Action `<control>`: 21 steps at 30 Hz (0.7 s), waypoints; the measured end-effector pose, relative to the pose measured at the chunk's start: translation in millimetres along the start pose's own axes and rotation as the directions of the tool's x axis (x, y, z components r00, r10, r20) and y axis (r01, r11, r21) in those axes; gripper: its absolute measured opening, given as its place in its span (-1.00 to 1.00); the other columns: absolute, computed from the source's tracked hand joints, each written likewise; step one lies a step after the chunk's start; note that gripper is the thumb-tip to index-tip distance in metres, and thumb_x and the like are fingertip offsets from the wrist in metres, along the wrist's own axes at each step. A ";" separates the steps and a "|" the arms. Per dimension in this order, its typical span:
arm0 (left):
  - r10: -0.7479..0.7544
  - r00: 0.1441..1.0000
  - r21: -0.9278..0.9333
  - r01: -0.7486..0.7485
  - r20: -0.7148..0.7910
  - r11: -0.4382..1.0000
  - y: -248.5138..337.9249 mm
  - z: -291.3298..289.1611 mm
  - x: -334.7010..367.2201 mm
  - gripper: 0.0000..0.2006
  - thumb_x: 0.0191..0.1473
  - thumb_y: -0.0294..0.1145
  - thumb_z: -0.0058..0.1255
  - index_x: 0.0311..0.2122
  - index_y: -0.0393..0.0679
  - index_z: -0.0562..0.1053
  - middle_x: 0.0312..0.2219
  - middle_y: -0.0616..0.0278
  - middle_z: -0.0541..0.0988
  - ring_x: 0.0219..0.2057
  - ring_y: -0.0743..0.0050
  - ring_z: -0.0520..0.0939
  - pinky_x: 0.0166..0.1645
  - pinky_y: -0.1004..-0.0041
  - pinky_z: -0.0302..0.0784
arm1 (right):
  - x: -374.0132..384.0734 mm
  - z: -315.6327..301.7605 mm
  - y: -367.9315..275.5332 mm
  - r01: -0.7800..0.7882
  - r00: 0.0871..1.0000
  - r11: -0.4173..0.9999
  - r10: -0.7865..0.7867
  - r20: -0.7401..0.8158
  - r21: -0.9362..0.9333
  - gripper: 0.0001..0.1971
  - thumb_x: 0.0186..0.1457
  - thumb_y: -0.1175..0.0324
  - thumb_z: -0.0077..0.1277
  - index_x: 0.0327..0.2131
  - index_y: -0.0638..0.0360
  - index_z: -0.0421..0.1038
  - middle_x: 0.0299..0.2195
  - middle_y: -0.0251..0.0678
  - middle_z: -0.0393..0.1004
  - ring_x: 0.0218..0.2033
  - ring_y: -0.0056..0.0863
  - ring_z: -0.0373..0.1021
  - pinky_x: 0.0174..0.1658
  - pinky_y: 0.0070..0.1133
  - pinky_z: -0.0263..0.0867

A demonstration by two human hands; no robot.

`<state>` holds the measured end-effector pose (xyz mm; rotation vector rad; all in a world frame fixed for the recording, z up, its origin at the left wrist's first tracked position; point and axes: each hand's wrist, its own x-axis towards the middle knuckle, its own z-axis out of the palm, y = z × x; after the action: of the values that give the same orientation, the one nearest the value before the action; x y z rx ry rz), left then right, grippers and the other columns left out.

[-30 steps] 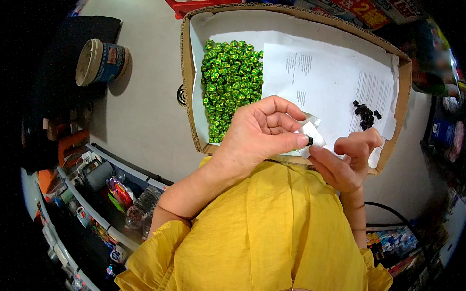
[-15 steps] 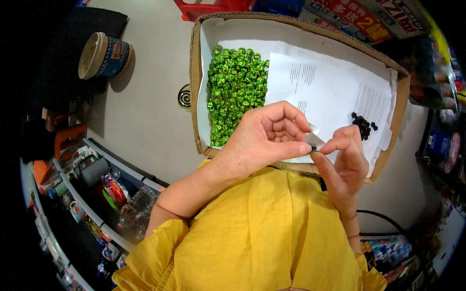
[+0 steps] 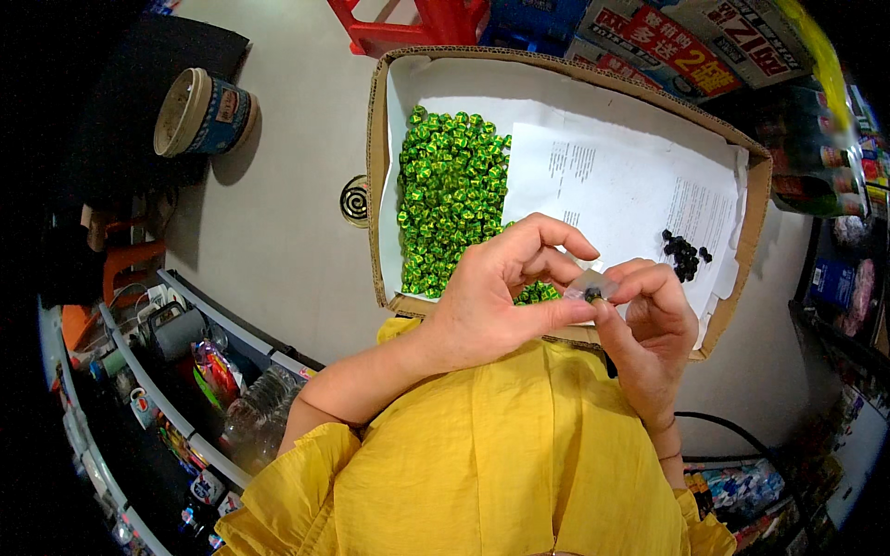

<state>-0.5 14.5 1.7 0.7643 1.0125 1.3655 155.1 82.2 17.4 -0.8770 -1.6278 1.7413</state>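
Standing far left: a bucket (image 3: pixel 215 116) tipped toward the left, and nearer the box a dark spiral coil (image 3: pixel 354 201) on the pale floor (image 3: pixel 287 167).
Green side: shiny green wrapped pieces (image 3: pixel 454 195) lie massed in the left part of a cardboard box (image 3: pixel 377 185); a few more show beyond the left thumb.
Left hand (image 3: pixel 505 287): the thumb's tip lies against the lower left of a small pale wrapper (image 3: pixel 603 280), while the index finger arches above it, its tip apart from the thumb; whether a finger presses from behind, I cannot tell.
Wrapper change: a second ago the sheet stood up pale with the right index finger spread away; now it sits lower, hazy around the dark piece, with both hands close in. I judge the work to be at the point where sheet and piece are being brought together.
Dark piece (image 3: pixel 591 294): at the wrapper's middle, just beside the left thumb's tip and the right thumb's tip, between the two hands.
Right hand (image 3: pixel 654 320): thumb and index finger look clamped on the wrapper's right edge.
Black side: loose black pieces (image 3: pixel 684 257) lie heaped on printed white paper (image 3: pixel 603 185), beyond the right hand and apart from its fingers.
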 end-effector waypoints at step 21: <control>0.222 0.975 0.527 -0.192 0.006 0.828 14.3 0.4 -7.9 -0.58 -0.20 -0.63 0.03 -0.15 -0.20 0.23 -0.51 0.18 0.53 -0.41 0.37 0.61 -0.32 0.52 0.49 | 28.7 -11.3 -2.1 0.071 0.965 0.984 -0.026 0.262 -0.163 -0.78 -0.34 0.63 0.10 -0.48 0.19 0.42 -0.55 -0.45 0.38 -0.51 -0.65 0.21 -0.43 -0.71 0.07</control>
<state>-5.5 8.1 15.9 1.2826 1.4079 1.3053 146.6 111.9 17.1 -0.6999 -1.9765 1.7599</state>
